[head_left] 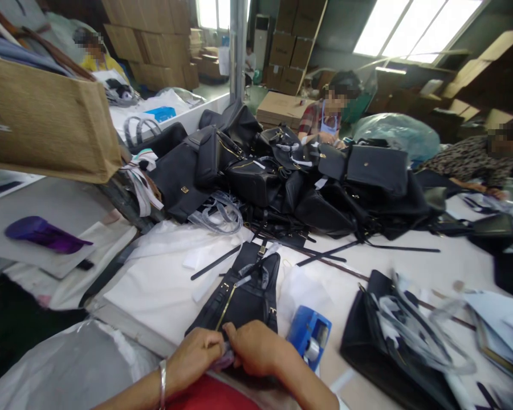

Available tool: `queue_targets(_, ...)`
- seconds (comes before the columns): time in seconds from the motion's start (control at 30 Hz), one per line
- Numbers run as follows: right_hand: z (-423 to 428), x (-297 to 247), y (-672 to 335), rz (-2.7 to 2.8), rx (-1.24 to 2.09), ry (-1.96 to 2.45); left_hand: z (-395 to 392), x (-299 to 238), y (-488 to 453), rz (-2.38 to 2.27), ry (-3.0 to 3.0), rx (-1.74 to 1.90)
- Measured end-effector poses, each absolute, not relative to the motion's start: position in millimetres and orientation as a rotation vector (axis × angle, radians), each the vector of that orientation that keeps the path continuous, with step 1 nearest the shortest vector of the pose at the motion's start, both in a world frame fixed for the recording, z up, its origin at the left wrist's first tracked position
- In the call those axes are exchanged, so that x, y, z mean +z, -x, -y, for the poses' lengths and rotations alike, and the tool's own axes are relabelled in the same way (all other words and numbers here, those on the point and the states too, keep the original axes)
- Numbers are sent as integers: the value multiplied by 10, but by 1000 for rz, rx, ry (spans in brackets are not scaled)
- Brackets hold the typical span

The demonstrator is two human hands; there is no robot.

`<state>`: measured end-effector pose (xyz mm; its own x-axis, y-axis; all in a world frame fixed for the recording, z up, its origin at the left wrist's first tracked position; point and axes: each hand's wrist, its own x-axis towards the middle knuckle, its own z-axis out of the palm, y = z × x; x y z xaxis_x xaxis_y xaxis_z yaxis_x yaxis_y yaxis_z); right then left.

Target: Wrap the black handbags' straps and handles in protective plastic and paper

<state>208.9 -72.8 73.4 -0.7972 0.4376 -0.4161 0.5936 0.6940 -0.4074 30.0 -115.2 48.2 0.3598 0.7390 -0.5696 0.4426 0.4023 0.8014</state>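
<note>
A white worktop in a workshop bears a heap of black handbags beyond a black backpack, which lies directly before the person, near a blue tape dispenser. At its near end, left hand and right hand meet, grip closed on a partly hidden translucent piece.

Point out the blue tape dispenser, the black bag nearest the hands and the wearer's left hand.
Blue tape dispenser [300, 330], head view: its blue body.
Black bag [248, 302], head view: front panel, beside the zip.
Left hand [196, 354], head view: back of hand.
</note>
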Motion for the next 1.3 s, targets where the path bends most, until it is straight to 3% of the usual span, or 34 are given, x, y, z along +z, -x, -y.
queue_targets(0.23, 499, 613, -2103, -2439, -1001, -653, 1233, 720, -348, -1144, -1175, 243)
queue_targets(0.43, 472, 660, -2123, -2495, -1041, -748, 1239, 541, -355, -1204, -923, 377)
queue_targets(0.73, 344, 623, -2418, -2626, -814, -778, 1189, 454, 55, -1274, -764, 416)
queue_targets(1.3, 196, 1365, -2056, -2800, -1050, -503, 1342, 1143, 214, -1415, -858, 615)
